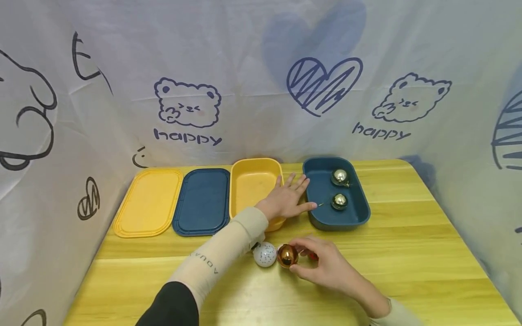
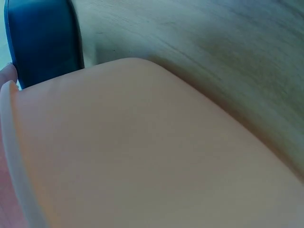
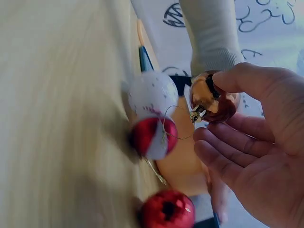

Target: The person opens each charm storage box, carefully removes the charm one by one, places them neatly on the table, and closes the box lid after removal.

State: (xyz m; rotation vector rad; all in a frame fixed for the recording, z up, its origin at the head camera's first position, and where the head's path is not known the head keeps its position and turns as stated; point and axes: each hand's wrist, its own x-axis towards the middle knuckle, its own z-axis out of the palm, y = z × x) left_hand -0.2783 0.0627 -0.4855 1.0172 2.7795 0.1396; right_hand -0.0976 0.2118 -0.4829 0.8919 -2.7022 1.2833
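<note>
My right hand (image 1: 326,262) pinches a shiny copper Christmas ball (image 1: 287,256) between thumb and fingers; in the right wrist view its gold cap and thread loop face the camera. Just left of it lies a white speckled ball (image 1: 265,254). A red-and-white ball (image 3: 154,137) and a red ball (image 3: 167,210) rest on the table, mostly hidden behind my right hand in the head view. My left hand (image 1: 287,199) reaches forward with fingers spread, between the yellow box (image 1: 235,190) and the blue box (image 1: 338,226). Its thumb overlaps the blue box's near-left rim.
Two gold balls (image 1: 339,202) sit inside the blue box, one behind the other. A yellow lid (image 1: 148,203) and a blue lid (image 1: 202,202) lie flat to the left. A printed white cloth (image 1: 253,68) stands behind the wooden table (image 1: 412,253).
</note>
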